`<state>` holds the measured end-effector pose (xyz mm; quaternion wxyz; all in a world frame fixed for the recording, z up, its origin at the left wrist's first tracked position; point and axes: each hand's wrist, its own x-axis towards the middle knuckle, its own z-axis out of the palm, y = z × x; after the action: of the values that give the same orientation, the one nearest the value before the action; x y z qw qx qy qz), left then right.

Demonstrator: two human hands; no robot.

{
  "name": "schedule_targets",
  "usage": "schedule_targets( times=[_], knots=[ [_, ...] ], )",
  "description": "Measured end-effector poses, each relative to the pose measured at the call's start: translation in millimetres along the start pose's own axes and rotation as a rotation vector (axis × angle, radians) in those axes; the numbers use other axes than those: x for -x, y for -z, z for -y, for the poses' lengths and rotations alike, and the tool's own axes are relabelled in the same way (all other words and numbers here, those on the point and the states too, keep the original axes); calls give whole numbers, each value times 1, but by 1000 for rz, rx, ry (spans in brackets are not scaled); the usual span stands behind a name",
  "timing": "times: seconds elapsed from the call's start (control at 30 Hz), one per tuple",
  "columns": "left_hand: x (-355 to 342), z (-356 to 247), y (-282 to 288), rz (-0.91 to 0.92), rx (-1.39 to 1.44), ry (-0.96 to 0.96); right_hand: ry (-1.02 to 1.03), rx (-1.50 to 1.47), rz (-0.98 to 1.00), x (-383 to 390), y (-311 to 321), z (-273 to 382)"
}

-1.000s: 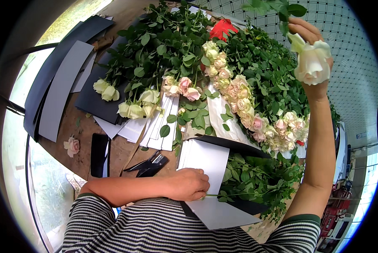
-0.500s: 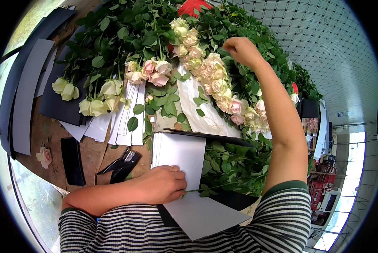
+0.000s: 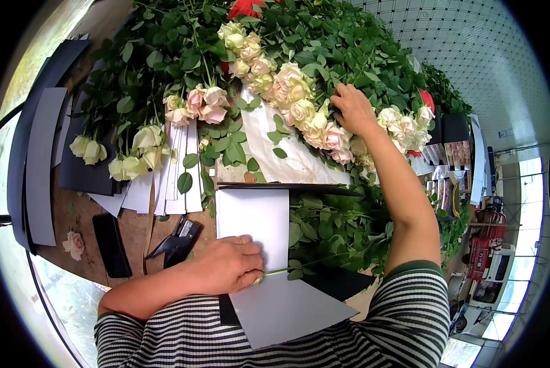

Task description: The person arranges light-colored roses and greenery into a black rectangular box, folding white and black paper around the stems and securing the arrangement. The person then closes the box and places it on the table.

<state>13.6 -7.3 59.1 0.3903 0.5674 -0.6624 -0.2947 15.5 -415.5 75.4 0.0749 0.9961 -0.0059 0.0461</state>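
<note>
My left hand is closed around thin green stems and rests on a white folded sheet lying on the table. My right hand reaches far up and presses onto a row of cream and pink roses laid over white wrapping paper. Whether its fingers grip a stem there is hidden by leaves. A mass of green rose foliage lies under my right forearm.
More pale roses lie at the left on white and dark paper sheets. A black pair of shears and a dark phone lie on the wooden table, with a loose rose head near its left edge. Red flowers show at top.
My right hand came down from holding a cream rose in the air and now lies on the row of roses. My left hand stayed on the stems.
</note>
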Motion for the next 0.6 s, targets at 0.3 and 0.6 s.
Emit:
schedule_targets(
  times=[0.3,0.6],
  knots=[
    [-1,0,-1,-33,-4,6,-223,-718,-486,2,85,-11],
    [-2,-2,1,-23,-9,-1,-151,-105,-1456,53,280,-17]
  ],
)
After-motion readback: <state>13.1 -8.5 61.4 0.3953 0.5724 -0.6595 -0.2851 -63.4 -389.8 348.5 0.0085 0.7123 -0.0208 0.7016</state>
